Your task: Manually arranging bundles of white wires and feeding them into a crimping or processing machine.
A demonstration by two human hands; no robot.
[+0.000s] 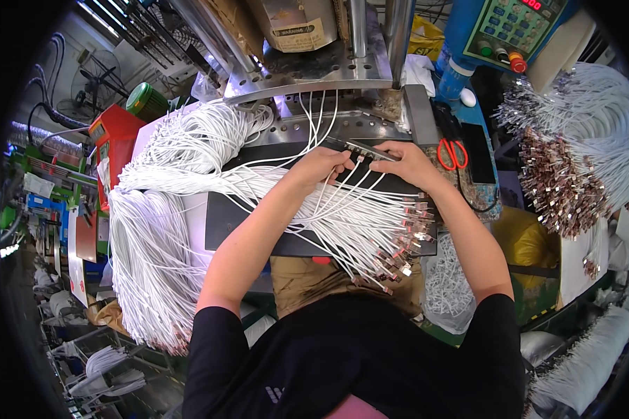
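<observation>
A narrow metal mould bar point(360, 148) with a row of slots lies in front of the press. My right hand point(409, 167) is closed on its right end, fingers behind and thumb in front. At its left end my left hand point(318, 167) is closed, fingertips pinched on a white cable point(333, 179); the exact spot of the pinch is partly hidden. A few cable ends reach the bar between my hands. Below them a thick bundle of white cables point(342, 223) with metal-tipped connectors point(405, 237) fans over the black board point(223, 223).
The press's steel plate point(314, 85) and columns stand just beyond my hands. More white cables point(154, 230) pile at the left. Red-handled scissors point(452, 153) and a black phone point(477, 153) lie at the right, below a control panel point(517, 35). Another cable bundle point(573, 146) hangs far right.
</observation>
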